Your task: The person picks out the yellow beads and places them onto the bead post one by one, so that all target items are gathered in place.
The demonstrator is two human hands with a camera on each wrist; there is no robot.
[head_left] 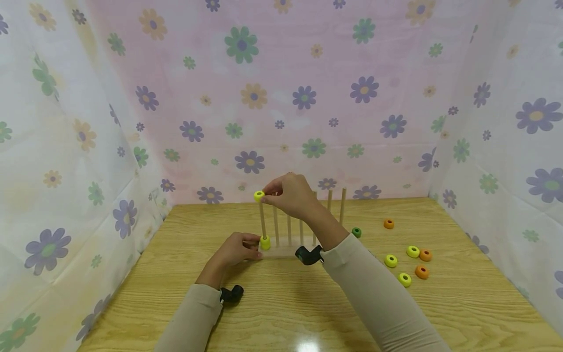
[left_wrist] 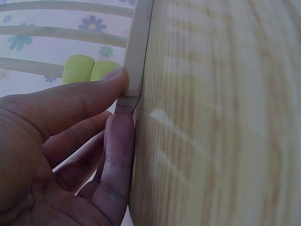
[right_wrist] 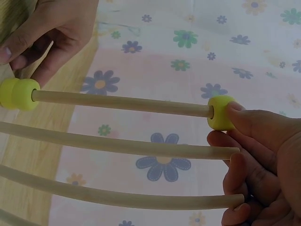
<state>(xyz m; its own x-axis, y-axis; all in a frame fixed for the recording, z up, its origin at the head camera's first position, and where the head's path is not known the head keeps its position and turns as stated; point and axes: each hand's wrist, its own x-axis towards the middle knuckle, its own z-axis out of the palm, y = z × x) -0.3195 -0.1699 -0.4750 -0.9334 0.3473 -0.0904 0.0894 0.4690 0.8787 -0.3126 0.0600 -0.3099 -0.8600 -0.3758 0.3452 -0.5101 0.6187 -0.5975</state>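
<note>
My right hand [head_left: 295,196] pinches a yellow bead [right_wrist: 220,113] between thumb and fingers at the top of the leftmost wooden peg [head_left: 263,220]. The peg's tip sits inside the bead's hole. In the right wrist view, the other fingertips lie close to the tips of two neighbouring pegs. Two yellow beads [right_wrist: 19,93] are stacked at the foot of that same peg. My left hand [head_left: 233,253] grips the left end of the rack's wooden base [left_wrist: 137,61] on the table, thumb at the front and fingers round the end. The right forearm hides part of the base in the head view.
Right of the rack lie three loose yellow beads [head_left: 390,260], several orange beads [head_left: 422,272] and a green bead [head_left: 357,232]. More upright pegs [head_left: 343,208] stand along the base. Flowered cloth [head_left: 281,98] walls the wooden table [head_left: 198,313] at the back and sides.
</note>
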